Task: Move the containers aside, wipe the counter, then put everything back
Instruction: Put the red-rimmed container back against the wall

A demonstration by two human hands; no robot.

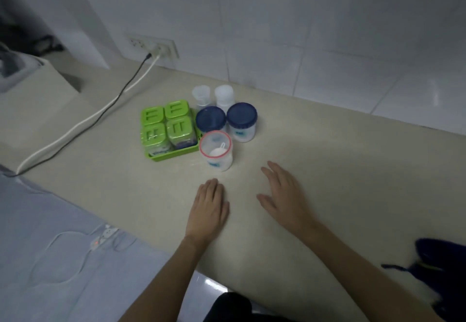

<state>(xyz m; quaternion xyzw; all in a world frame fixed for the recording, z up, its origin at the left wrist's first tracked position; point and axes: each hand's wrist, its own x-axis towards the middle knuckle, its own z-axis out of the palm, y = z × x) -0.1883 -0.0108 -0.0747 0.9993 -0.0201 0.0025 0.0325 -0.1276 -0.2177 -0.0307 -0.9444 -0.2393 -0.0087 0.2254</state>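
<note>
Where white wall tiles (327, 31) meet it, the beige counter (340, 170) holds containers (216, 125).

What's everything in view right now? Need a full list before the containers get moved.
green tray: 1, green, counter left of jars
green-lidded boxes: 4, in tray
blue-lidded jars: 2, clear, right of tray
red-rimmed jar: 1, clear, scoop inside, nearest hands
small clear containers: 2, behind jars
wall socket: 1, white, two cables plugged in
counter: 1, beige
left hand: open, flat on counter
right hand: open, over counter
</note>
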